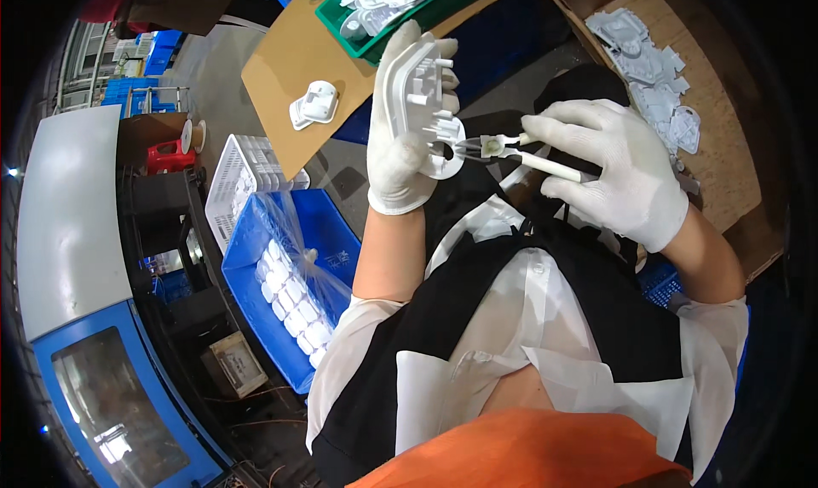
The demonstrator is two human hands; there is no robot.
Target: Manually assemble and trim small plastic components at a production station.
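My left hand [394, 160], in a white glove, is raised and closed around a white moulded plastic part [416, 92]. The part has short pegs along its side and a ring at its lower end. My right hand [626, 169], also gloved, grips cutting pliers [550, 163] with white handles. Their handles are spread, and the metal jaws point left at the ring end of the part. Whether the jaw tips touch the plastic, I cannot tell.
Two white plastic pieces [318, 103] lie on the tan tabletop [281, 66], near a green crate [345, 41] of white parts. Left stand a white basket [223, 190] and a blue bin [247, 305] with bagged pieces. A cardboard box [733, 147] holds white parts [652, 75] at right. A blue-and-white machine [72, 224] stands far left.
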